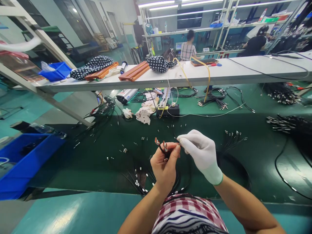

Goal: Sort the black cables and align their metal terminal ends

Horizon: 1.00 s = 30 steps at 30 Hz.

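My bare left hand [165, 165] is closed around a few black cables; their metal connector ends [165, 147], with orange inside, stick up above the fingers. On my right hand [201, 154] is a white glove, its thumb and forefinger pinched at the left fingertips. Whatever lies in that pinch is tiny and mostly covered, perhaps a cable end. Below the left hand, more black cables with silvery tips [137, 182] lie on the dark green mat [97, 175]. Small metal pieces [125, 150] are scattered left of the hands. A small cable bunch [234, 138] rests to the right.
A white shelf [156, 83] crosses above the bench, with orange-brown trays [134, 72] and patterned cloth on it. Under it sit a black box [168, 110] and a crumpled glove [146, 112]. A blue bin [26, 159] stands left, a thick cable pile [299, 130] right. Two people sit beyond.
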Each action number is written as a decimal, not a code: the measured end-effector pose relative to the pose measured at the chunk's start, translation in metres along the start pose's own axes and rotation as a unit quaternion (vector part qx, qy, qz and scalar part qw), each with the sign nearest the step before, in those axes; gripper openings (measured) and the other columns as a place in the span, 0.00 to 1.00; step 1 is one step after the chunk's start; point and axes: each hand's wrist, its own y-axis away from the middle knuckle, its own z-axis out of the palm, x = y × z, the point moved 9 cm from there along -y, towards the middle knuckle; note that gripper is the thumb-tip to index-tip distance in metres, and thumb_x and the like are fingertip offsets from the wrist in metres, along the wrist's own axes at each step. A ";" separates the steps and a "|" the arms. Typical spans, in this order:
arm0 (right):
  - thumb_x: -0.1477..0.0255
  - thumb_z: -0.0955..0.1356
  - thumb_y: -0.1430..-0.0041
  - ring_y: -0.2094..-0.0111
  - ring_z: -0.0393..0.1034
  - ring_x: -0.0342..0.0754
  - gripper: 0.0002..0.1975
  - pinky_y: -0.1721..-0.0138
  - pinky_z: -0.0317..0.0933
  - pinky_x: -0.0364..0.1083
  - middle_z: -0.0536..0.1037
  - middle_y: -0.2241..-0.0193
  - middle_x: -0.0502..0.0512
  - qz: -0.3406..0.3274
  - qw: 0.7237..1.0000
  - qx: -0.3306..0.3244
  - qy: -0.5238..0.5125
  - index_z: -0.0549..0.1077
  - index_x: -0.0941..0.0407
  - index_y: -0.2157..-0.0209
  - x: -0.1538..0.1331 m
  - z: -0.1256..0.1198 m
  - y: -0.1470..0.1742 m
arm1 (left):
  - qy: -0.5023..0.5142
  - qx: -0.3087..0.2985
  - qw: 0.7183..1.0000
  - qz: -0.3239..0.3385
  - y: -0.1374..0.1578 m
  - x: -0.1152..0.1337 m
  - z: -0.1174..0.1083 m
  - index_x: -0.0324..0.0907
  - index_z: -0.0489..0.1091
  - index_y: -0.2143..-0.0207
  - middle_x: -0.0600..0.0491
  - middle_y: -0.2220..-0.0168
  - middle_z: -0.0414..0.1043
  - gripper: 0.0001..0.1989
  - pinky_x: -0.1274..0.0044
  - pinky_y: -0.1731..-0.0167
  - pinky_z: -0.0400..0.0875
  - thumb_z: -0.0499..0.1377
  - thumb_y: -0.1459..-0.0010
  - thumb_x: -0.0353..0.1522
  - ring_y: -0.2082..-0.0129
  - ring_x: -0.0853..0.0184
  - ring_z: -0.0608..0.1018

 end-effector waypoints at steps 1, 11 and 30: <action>0.71 0.70 0.44 0.77 0.63 0.40 0.05 0.77 0.57 0.42 0.71 0.74 0.51 0.006 1.000 0.003 -0.001 0.80 0.56 0.70 0.001 0.000 0.000 | -0.005 -0.004 1.000 -0.005 0.000 0.000 0.001 0.39 0.74 0.68 0.56 0.76 0.70 0.06 0.83 0.75 0.67 0.64 0.44 0.33 0.76 0.74 0.71; 0.71 0.70 0.44 0.78 0.62 0.39 0.06 0.77 0.58 0.42 0.69 0.76 0.49 0.040 0.999 -0.001 -0.034 0.78 0.57 0.72 0.003 0.002 0.000 | -0.058 -0.014 0.998 -0.021 0.004 0.004 0.000 0.40 0.71 0.64 0.55 0.72 0.69 0.08 0.83 0.74 0.67 0.64 0.45 0.35 0.74 0.73 0.71; 0.73 0.68 0.40 0.73 0.66 0.42 0.06 0.72 0.61 0.43 0.72 0.73 0.51 -0.121 0.969 -0.087 0.195 0.79 0.55 0.65 -0.034 0.005 -0.013 | -0.008 -0.322 0.936 -0.144 -0.008 -0.010 0.038 0.40 0.64 0.64 0.57 0.72 0.58 0.15 0.80 0.77 0.56 0.59 0.40 0.43 0.76 0.74 0.59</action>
